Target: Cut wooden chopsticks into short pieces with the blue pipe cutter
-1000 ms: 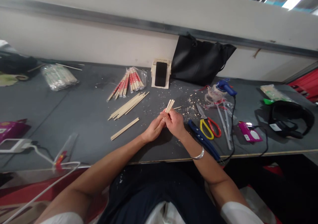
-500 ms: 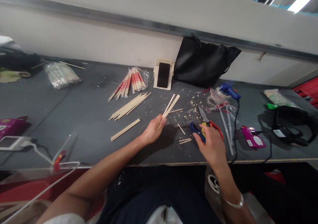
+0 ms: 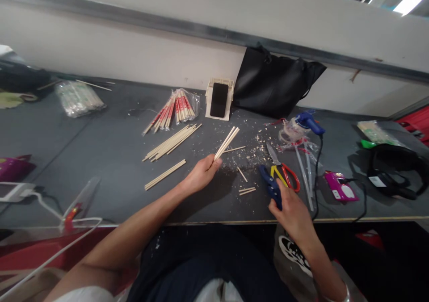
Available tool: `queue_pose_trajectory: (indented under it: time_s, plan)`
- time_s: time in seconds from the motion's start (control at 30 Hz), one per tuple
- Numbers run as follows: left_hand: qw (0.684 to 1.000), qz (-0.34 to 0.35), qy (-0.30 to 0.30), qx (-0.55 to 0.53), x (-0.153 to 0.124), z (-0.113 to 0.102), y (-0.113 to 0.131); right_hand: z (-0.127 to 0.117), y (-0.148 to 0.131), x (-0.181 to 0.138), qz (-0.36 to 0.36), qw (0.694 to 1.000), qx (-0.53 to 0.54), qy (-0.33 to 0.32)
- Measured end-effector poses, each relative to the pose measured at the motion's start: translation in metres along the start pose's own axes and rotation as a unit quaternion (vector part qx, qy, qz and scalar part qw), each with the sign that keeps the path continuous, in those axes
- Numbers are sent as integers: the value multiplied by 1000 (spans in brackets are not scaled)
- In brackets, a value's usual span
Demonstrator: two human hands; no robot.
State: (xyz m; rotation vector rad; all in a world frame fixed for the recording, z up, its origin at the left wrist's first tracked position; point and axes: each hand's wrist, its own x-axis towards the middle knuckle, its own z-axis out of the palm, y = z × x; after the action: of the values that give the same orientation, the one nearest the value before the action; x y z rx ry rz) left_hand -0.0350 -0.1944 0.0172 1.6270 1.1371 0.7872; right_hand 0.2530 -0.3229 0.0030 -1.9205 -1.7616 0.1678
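My left hand is closed around a few pale wooden chopsticks, which slant up and right from the fist. In my right hand is a dark blue hand tool shaped like pliers; its lower part is covered by the fingers. Just beyond that hand lie scissors with red and yellow handles, blades apart. Between my hands are short stick pieces and a single piece. To the left lie a row of loose chopsticks and a smaller bundle.
Behind are red-banded chopsticks in plastic, a phone and a black bag. At right are a blue glue gun, glue sticks, a purple box and black headphones. Wood crumbs dot the grey table.
My right hand has drawn toward me and slightly right, now gripping the blue tool, which has turned more upright beside the scissors. My left hand still holds the chopsticks.
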Motion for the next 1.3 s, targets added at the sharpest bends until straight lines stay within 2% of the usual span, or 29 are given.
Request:
queue_pose_trajectory:
  time_s: [0.07, 0.1, 0.17, 0.23, 0.37, 0.43, 0.5, 0.67, 0.73, 0.87, 1.0, 1.1, 1.2, 1.3]
  plan:
    - [999, -10, 20, -36, 2, 1, -3, -11, -7, 4, 76, 987, 138, -15]
    - [998, -18, 24, -62, 2, 2, -4, -16, -11, 7, 117, 966, 228, -29]
    - [990, -40, 20, -131, 2, 4, -5, -25, -25, 11, 185, 886, 421, -55]
    - [973, -69, 1, -219, 2, 5, -2, -26, -44, 14, 214, 782, 580, -81]
    - [903, -131, -36, -408, 6, -3, 8, -5, -86, 11, 262, 596, 737, -183]
    - [863, -164, -35, -477, 10, -10, 12, 10, -103, 4, 274, 536, 777, -185]
    - [827, -188, -17, -530, 14, -16, 15, 23, -116, -4, 275, 510, 794, -182]
    - [770, -201, 18, -605, 16, -21, 18, 35, -128, -14, 285, 515, 773, -236]
    - [762, -204, 18, -614, 16, -21, 18, 35, -128, -12, 294, 524, 760, -246]
    - [764, -200, 12, -614, 16, -22, 17, 35, -128, -6, 300, 552, 746, -221]
    - [791, -188, -20, -581, 14, -19, 17, 38, -130, 5, 307, 581, 728, -197]
    - [829, -159, -77, -531, 7, -9, 17, 41, -129, 24, 296, 615, 721, -122]
    - [867, -128, -132, -463, -3, 4, 16, 44, -123, 53, 256, 671, 695, -46]
    - [912, -92, -144, -374, -9, 14, 14, 47, -116, 85, 178, 745, 642, -35]
